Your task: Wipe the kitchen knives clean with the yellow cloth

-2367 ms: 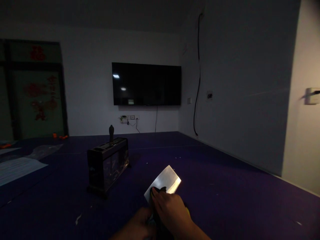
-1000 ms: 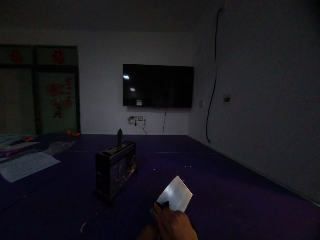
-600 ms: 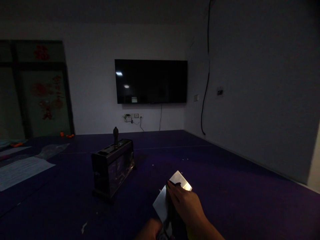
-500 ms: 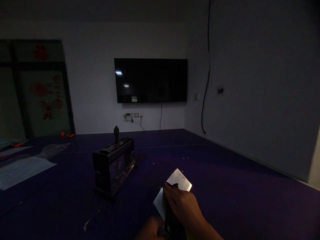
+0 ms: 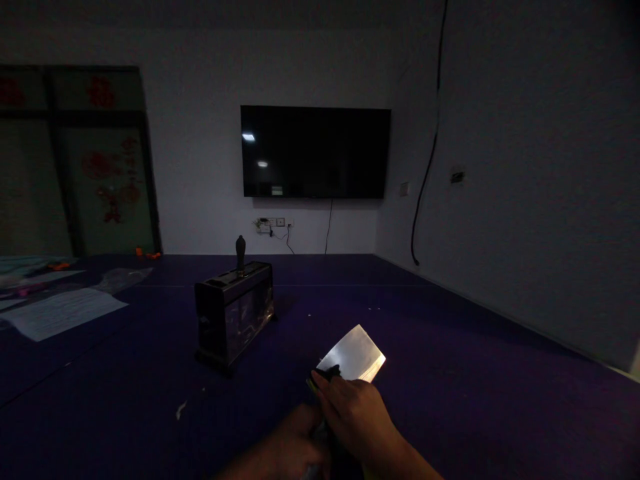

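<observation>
A cleaver [image 5: 357,350] with a wide, shiny blade is held low in front of me, its blade tilted up and away. My left hand [image 5: 295,440] is closed around the handle end, which is mostly hidden and dark. Across the lower part of the blade, my right hand [image 5: 357,413] presses a dark cloth [image 5: 327,372] with a yellowish edge. Much of the cloth is hidden under the fingers. Beyond them to the left stands a black knife block [image 5: 235,313] with clear sides, and one dark-handled knife [image 5: 241,257] stands upright in its top.
Everything rests on a dark purple surface [image 5: 450,400]. Printed paper [image 5: 65,313] and clear plastic [image 5: 123,279] lie at the left, with small orange pieces [image 5: 150,254] behind. A television [image 5: 315,153] hangs on the far wall; a black cable [image 5: 425,180] dangles at the right.
My right hand with the cloth has slid down the blade towards the handle, so more of the blade's far end shows. My left hand shows more. The view has shifted slightly.
</observation>
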The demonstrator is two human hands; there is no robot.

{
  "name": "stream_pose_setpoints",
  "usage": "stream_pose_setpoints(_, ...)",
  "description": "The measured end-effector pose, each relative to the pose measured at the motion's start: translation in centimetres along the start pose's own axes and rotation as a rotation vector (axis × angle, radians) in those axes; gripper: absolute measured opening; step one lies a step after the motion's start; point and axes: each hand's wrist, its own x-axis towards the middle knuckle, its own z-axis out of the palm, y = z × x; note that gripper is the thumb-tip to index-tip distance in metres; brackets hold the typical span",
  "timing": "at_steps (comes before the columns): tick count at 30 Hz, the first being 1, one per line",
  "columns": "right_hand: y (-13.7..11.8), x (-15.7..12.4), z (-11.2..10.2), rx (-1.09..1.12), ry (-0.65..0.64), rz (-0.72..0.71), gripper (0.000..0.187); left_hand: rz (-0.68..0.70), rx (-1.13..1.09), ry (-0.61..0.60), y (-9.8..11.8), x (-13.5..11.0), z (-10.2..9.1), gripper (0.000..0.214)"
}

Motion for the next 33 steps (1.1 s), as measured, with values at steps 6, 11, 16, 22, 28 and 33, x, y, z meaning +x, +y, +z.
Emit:
stream_pose_setpoints(6, 0.9, -0.3, -0.6, -0.004, -0.021, 0.093, 0.031, -0.109, -0.004, -0.013, 0.8, -0.6, 0.2, 0.010)
stream_pose_setpoints(11, 2.1, -0.5, -0.8, 0.022, -0.030, 0.204, 0.031, -0.089, -0.002, -0.031, 0.8, -0.5, 0.2, 0.018)
stream_pose_setpoints(16, 3.5, -0.7, -1.2, 0.011, -0.087, 0.310, 0.032, -0.084, -0.065, -0.048, 0.4, -0.4, 0.0, 0.039)
stream_pose_setpoints(22, 3.6, -1.0, -0.9, 0.035, -0.034, 0.325, 0.034, -0.076, -0.067, -0.041, 0.0, -0.2, 0.0, 0.038)
stream_pose_setpoints(28, 2.3, -1.0, -1.0, 0.050, -0.078, 0.206, 0.036, -0.084, -0.056, 0.005, 0.3, -0.3, 0.0, 0.035)
stream_pose_setpoints(33, 2.9, -0.9, -1.1, 0.005, -0.050, 0.243, 0.037, -0.044, -0.069, -0.052, 0.5, -0.5, -0.2, 0.047)
